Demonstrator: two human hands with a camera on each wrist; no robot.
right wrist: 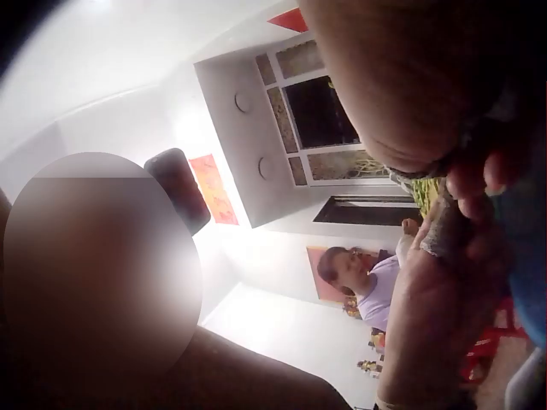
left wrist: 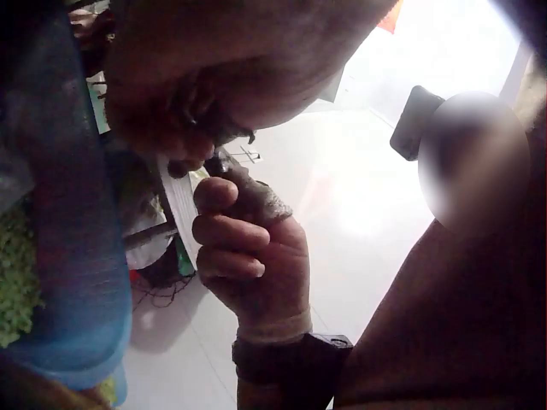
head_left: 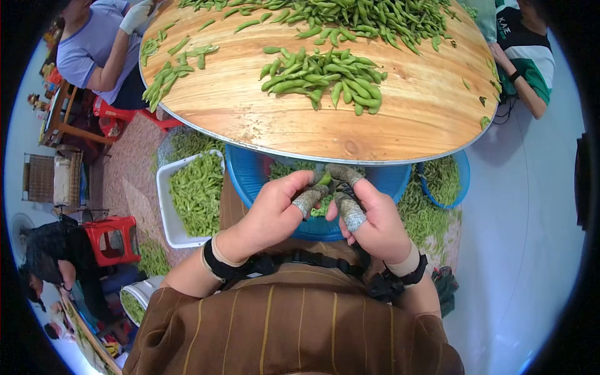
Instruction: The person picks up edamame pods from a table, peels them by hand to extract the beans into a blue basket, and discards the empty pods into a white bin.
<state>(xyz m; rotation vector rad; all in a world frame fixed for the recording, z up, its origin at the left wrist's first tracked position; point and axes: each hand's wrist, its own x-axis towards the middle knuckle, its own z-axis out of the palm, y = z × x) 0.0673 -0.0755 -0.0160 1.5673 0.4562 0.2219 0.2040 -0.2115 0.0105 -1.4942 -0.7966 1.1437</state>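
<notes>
Both hands meet over a blue basin point(head_left: 247, 178) at the near edge of the table, with a green soybean pod point(head_left: 325, 179) between them. My left hand point(head_left: 272, 209) pinches the pod with its thumb and forefinger. From the other side, the right hand point(head_left: 381, 222) grips at the pod's far end with its fingertips, which partly hide it. Worn grey wrappings cover the thumb and forefinger tips, as on the right thumb point(head_left: 350, 212). Shelled green beans point(head_left: 322, 206) lie in the basin below. Ahead on the wooden table point(head_left: 250, 122) is a small heap of pods point(head_left: 325, 78).
A larger pod pile point(head_left: 369, 19) covers the table's far side. To the left stands a white tub point(head_left: 164, 206) of pods; to the right, a blue basket point(head_left: 462, 178) on the floor among husks. Other people sit at both sides, one with a gloved hand point(head_left: 134, 17).
</notes>
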